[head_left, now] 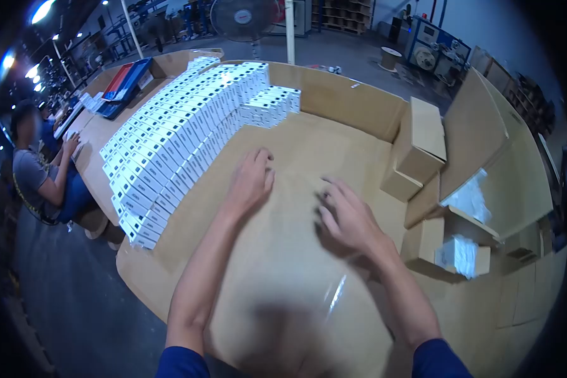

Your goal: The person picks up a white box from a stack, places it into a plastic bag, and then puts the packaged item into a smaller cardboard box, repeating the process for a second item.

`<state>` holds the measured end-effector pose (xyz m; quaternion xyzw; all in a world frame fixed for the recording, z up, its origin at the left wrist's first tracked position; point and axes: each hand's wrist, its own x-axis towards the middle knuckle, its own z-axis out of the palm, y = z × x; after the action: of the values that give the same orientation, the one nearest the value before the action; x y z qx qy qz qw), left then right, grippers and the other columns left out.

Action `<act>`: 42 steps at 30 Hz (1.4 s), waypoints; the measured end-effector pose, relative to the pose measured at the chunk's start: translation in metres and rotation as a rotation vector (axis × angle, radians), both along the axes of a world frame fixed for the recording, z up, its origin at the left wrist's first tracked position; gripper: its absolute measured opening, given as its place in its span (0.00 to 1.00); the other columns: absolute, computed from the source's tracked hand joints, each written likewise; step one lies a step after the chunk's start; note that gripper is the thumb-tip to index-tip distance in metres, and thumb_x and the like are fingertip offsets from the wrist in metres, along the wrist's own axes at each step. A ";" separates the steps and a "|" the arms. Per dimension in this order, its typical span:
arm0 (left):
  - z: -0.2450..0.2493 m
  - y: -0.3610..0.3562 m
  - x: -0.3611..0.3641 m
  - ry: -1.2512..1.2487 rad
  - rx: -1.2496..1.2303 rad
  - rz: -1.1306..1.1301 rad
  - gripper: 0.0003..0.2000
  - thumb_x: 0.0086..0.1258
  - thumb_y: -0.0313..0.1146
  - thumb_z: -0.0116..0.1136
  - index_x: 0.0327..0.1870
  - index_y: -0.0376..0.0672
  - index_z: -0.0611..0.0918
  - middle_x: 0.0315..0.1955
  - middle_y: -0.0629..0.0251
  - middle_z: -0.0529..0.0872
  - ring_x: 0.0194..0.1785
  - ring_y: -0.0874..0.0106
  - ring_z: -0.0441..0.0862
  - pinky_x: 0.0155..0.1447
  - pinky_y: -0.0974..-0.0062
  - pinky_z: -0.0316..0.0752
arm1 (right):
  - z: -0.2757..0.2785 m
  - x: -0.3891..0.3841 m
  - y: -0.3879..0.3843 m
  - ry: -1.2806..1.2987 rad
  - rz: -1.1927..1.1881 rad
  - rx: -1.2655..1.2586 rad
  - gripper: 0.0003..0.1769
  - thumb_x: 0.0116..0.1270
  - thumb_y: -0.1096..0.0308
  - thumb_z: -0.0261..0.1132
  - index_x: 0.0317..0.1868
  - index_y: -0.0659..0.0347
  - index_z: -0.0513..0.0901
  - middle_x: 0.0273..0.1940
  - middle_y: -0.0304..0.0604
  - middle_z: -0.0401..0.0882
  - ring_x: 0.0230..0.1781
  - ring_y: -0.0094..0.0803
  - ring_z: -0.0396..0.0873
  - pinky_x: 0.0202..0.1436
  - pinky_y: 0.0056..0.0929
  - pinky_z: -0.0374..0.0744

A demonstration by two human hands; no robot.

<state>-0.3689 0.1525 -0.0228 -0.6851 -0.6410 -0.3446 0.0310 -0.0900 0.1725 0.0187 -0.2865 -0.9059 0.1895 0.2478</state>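
White boxes (176,135) stand stacked to the left of the left hand (251,181), whose loosely bent fingers hold nothing visible; the right hand (353,217), fingers spread, also looks empty, with brown cartons (427,123) to its right. A careless leftward sweep could knock the nearest rows askew.

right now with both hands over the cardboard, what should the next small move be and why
Probably move the right hand toward the small open cardboard box on that side: it and the left hand appear empty, and plastic-wrapped contents show at the box's opening, seemingly within reach.
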 end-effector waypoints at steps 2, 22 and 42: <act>0.002 0.032 -0.019 0.035 0.066 0.053 0.20 0.63 0.23 0.60 0.58 0.34 0.75 0.52 0.46 0.80 0.60 0.48 0.77 0.65 0.55 0.73 | -0.018 -0.055 0.055 -0.077 0.079 0.059 0.23 0.69 0.70 0.59 0.63 0.68 0.73 0.73 0.60 0.68 0.67 0.59 0.73 0.70 0.50 0.75; -0.021 0.115 -0.081 0.302 0.256 0.175 0.16 0.63 0.22 0.60 0.54 0.38 0.83 0.48 0.57 0.79 0.58 0.58 0.78 0.61 0.62 0.76 | -0.010 -0.205 0.212 -0.459 0.091 0.079 0.22 0.57 0.76 0.65 0.55 0.66 0.80 0.81 0.62 0.54 0.69 0.58 0.74 0.72 0.45 0.75; 0.102 -0.114 0.215 -0.152 0.183 -0.476 0.16 0.58 0.22 0.75 0.45 0.37 0.82 0.45 0.55 0.82 0.44 0.60 0.84 0.45 0.64 0.82 | 0.041 0.127 -0.064 0.719 0.089 -0.895 0.11 0.79 0.73 0.58 0.56 0.64 0.83 0.53 0.39 0.83 0.53 0.24 0.79 0.60 0.28 0.78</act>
<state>-0.1543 0.0384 0.0788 -0.7831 -0.4286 -0.4491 -0.0376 0.0370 0.1087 0.0595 -0.2428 -0.6074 0.6500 0.3867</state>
